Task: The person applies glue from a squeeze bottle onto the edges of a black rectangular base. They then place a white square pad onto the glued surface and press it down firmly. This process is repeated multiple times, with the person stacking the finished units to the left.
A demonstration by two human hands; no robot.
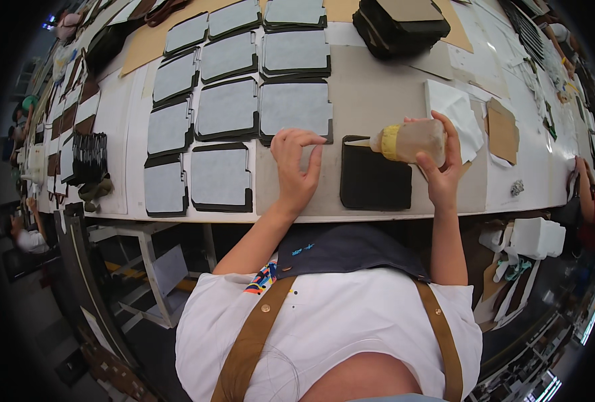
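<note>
My right hand (444, 175) is closed around a squeeze bottle (420, 141) with a yellow collar and a pointed nozzle. The bottle is tipped on its side, its nozzle pointing left over the top edge of a dark flat panel (376, 182). Left of that panel, my left hand (297, 167) hovers with curved fingers and the thumb apart from them; nothing shows between them. Close by it lies a pale grey sheet on a black-edged panel (293, 107), one of several laid out in rows across the table.
A thick stack of black pieces (400, 30) stands at the far side. White paper (453, 117) and a brown card piece (502, 132) lie to the right, with a crumpled scrap (517, 187) nearer. Dark strips (88, 157) hang at the left. Other people work at both sides.
</note>
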